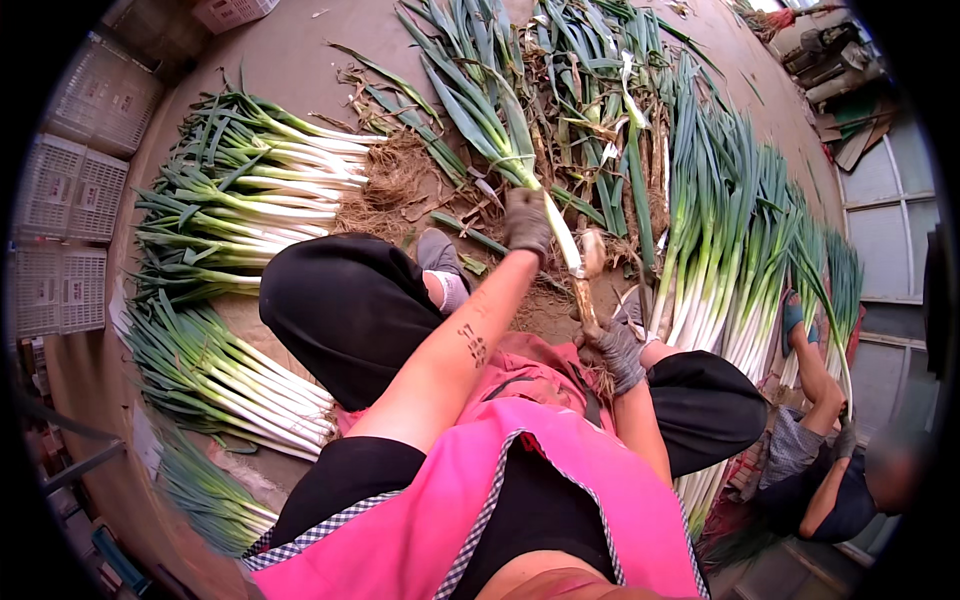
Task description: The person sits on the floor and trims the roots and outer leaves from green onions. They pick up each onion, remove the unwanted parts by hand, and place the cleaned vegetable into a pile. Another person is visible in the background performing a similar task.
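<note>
A long green onion slants across in front of me, its green leaves pointing away and its root end towards me. My left hand, in a dirty work glove, is closed around the upper stalk just below the leaves. My right hand, also gloved, grips the brown, dirty root end near my lap. The stalk is white and clean between the hands, with the brown outer skin bunched around its lower part. Stringy roots hang below my right hand.
Untrimmed, dirt-covered onions and dry leaves lie ahead. Clean green onions are piled at left, with loose roots beside them. More bundles line the right, where another person sits. Plastic crates stand along the left wall.
</note>
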`<action>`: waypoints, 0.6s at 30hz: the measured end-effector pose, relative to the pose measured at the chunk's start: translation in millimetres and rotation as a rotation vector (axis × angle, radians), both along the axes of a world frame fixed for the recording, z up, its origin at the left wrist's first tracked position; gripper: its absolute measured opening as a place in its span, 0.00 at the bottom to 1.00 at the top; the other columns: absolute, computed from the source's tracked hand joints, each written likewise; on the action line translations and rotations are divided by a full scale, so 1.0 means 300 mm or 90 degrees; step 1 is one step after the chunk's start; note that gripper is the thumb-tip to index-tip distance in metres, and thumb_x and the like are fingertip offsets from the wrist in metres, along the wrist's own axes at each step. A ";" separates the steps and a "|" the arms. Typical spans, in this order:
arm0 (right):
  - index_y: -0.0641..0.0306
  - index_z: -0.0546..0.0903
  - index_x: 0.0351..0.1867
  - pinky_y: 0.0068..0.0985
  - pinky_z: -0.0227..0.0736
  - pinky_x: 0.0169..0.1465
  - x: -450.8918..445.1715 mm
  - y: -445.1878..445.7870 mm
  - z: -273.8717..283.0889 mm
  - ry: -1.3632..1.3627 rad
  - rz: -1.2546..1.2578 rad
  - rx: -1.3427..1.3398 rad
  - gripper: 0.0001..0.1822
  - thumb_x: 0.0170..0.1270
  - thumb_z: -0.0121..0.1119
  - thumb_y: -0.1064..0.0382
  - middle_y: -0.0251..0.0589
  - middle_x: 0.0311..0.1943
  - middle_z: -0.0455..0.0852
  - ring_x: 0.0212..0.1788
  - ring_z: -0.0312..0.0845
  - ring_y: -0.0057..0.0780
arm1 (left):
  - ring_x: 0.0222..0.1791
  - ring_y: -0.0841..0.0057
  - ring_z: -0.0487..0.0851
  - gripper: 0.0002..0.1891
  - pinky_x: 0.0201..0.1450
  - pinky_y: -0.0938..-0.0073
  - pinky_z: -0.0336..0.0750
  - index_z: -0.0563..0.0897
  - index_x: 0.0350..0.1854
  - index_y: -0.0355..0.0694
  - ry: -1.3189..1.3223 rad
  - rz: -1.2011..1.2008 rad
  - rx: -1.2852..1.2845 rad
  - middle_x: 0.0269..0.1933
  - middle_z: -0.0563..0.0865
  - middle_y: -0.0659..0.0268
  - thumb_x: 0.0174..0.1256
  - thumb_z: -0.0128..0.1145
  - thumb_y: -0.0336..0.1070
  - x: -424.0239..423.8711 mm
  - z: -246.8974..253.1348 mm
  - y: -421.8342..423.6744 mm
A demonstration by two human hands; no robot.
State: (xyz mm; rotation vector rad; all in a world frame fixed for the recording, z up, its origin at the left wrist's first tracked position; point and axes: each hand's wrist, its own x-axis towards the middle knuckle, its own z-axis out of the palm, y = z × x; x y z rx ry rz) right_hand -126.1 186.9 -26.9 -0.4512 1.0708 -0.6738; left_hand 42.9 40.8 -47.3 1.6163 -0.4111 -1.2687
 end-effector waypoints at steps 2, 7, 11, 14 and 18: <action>0.66 0.71 0.49 0.16 0.60 0.19 0.044 0.012 0.039 0.177 0.091 -0.069 0.26 0.50 0.64 0.58 0.34 0.22 0.77 0.16 0.67 0.20 | 0.28 0.75 0.76 0.26 0.27 0.73 0.72 0.76 0.37 0.37 0.134 0.082 0.032 0.32 0.80 0.65 0.54 0.55 0.59 0.112 -0.217 -0.094; 0.70 0.73 0.42 0.28 0.69 0.29 0.131 0.052 0.050 0.634 0.340 -0.411 0.21 0.48 0.63 0.61 0.33 0.23 0.78 0.24 0.74 0.32 | 0.16 0.79 0.73 0.22 0.18 0.78 0.71 0.75 0.35 0.38 0.154 0.045 0.036 0.20 0.75 0.70 0.51 0.63 0.52 0.059 -0.166 -0.149; 0.69 0.74 0.40 0.19 0.67 0.24 0.140 0.018 0.138 0.178 0.168 -0.033 0.18 0.52 0.61 0.60 0.39 0.22 0.78 0.20 0.71 0.25 | 0.10 0.81 0.68 0.16 0.13 0.82 0.64 0.70 0.21 0.46 0.868 0.004 -0.100 0.14 0.71 0.74 0.54 0.62 0.48 0.095 -0.220 -0.120; 0.70 0.72 0.46 0.16 0.65 0.21 0.116 0.020 0.159 -0.071 0.068 0.020 0.20 0.54 0.60 0.61 0.40 0.23 0.78 0.17 0.69 0.21 | 0.11 0.82 0.68 0.15 0.13 0.81 0.63 0.70 0.22 0.46 0.914 -0.002 -0.171 0.14 0.71 0.74 0.56 0.60 0.47 0.068 -0.201 -0.108; 0.70 0.68 0.49 0.17 0.59 0.15 0.102 0.018 0.090 -0.008 0.085 0.056 0.25 0.56 0.59 0.56 0.39 0.20 0.74 0.13 0.64 0.21 | 0.11 0.83 0.66 0.15 0.12 0.82 0.61 0.69 0.25 0.47 0.516 0.070 0.077 0.15 0.70 0.74 0.56 0.59 0.49 0.036 -0.178 -0.127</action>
